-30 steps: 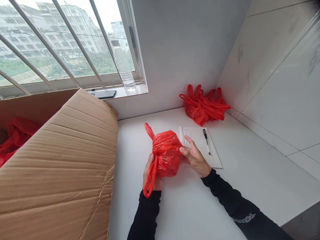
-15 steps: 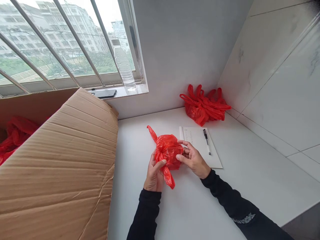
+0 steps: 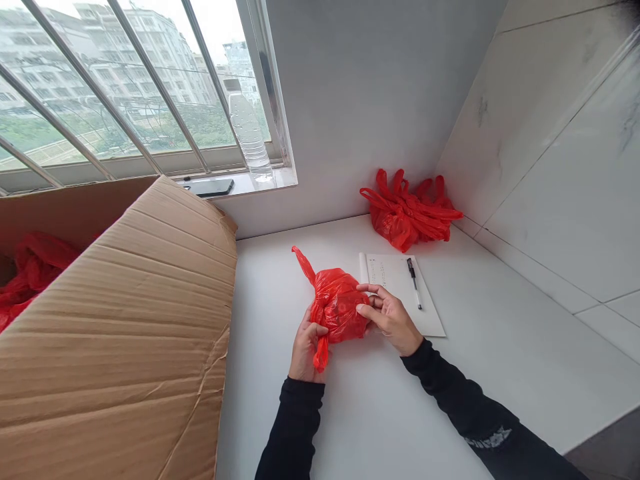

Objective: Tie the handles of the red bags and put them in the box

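A knotted red plastic bag [image 3: 341,308] with something bulky inside is held between my two hands over the white table. My left hand [image 3: 306,350] grips its left side near the knot, thumb on top and the other fingers mostly hidden beneath. One tied handle sticks up at the upper left; the other hangs down by my left thumb. My right hand [image 3: 393,319] closes on the right side of the bag, thumb and forefinger pressed to the plastic. The bag's contents are hard to make out through the film.
To the left stands a large cardboard box [image 3: 135,320] with red bags [image 3: 40,267] inside. An open notebook [image 3: 429,310] with a pen [image 3: 414,283] lies behind my right hand. More red bags [image 3: 410,213] sit in the back corner. A water bottle [image 3: 250,140] and a phone [image 3: 213,187] rest on the windowsill.
The bag has tilted and shifted slightly right. My left thumb has come over its top near the knot, and my right hand has gone from loosely touching to gripping its side.
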### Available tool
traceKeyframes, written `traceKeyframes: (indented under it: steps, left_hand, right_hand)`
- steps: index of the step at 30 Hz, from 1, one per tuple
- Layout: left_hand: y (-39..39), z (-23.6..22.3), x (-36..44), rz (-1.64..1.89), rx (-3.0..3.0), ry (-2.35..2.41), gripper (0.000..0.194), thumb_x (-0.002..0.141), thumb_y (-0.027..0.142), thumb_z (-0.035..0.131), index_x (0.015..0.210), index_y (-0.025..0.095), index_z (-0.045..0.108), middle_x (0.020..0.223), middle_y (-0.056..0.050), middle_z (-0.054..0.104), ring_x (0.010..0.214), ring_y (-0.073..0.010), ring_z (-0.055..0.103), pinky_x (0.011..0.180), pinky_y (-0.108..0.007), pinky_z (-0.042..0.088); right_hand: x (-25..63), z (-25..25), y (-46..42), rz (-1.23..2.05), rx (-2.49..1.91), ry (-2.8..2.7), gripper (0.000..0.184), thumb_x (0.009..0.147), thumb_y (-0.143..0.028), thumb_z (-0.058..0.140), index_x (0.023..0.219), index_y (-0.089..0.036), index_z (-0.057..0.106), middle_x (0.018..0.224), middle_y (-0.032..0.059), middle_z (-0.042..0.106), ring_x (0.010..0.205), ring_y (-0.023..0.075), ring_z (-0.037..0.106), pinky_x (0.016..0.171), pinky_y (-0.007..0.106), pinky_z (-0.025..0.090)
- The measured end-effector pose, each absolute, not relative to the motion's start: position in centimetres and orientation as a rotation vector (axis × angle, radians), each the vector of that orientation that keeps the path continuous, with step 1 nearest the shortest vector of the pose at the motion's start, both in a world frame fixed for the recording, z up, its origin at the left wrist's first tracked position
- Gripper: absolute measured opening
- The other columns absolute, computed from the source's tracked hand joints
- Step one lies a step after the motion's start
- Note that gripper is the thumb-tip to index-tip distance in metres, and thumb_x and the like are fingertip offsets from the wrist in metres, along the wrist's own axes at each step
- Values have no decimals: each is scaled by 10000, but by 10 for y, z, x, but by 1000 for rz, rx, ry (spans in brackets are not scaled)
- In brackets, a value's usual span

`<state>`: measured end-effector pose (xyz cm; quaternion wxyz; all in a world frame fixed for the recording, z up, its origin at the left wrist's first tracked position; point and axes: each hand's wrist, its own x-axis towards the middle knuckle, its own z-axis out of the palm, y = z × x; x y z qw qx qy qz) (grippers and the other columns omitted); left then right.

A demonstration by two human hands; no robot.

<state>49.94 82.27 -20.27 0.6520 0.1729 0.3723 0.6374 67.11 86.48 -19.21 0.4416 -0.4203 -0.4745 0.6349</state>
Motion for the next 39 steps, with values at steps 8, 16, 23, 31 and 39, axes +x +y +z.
traceKeyframes:
  steps: [8, 16, 23, 31, 39]
  left_hand:
    - [823, -202, 502, 1481, 397, 871, 527, 616, 76, 632, 1124, 193, 711, 1031, -61, 758, 934, -221, 697, 771, -282, 548]
    - [818, -188, 502, 1463, 382, 808, 477, 737, 107, 649, 1205, 195, 689, 1107, -78, 752, 1132, -284, 664, 928, -345, 525]
    - [819, -196, 509, 1490, 470, 857, 394, 811, 317, 783, 1167, 193, 667, 1077, -73, 751, 965, -226, 706, 851, -335, 547]
    - [820, -205, 509, 1494, 559, 899, 355, 828, 374, 770, 1143, 220, 713, 1022, -48, 753, 913, -191, 706, 775, -270, 552]
    - [804, -192, 512, 1378, 991, 997, 398, 960, 457, 583, 1298, 269, 674, 1393, -100, 624, 1273, -310, 565, 1041, -437, 472]
  right_hand:
    - [671, -195, 866, 1548, -1077, -1215, 456, 808, -391, 726, 1198, -200, 586, 804, -9, 606, 677, 150, 576, 491, 261, 558]
    - [670, -202, 866, 1335, -1125, -1375, 376, 884, -447, 648, 1181, -218, 624, 765, -22, 542, 610, 128, 481, 511, 264, 496]
    - [670, -202, 861, 921, -1245, -1542, 341, 916, -479, 615, 1187, -277, 658, 1059, 55, 619, 789, 194, 593, 749, 378, 550]
    - [668, -203, 860, 690, -1245, -1632, 323, 935, -446, 596, 1209, -289, 661, 1188, 87, 516, 1171, 273, 564, 1057, 504, 480]
    - [668, -181, 848, 1039, -950, -1633, 387, 900, -444, 679, 1250, -303, 594, 1188, 47, 639, 1061, 240, 627, 972, 430, 521]
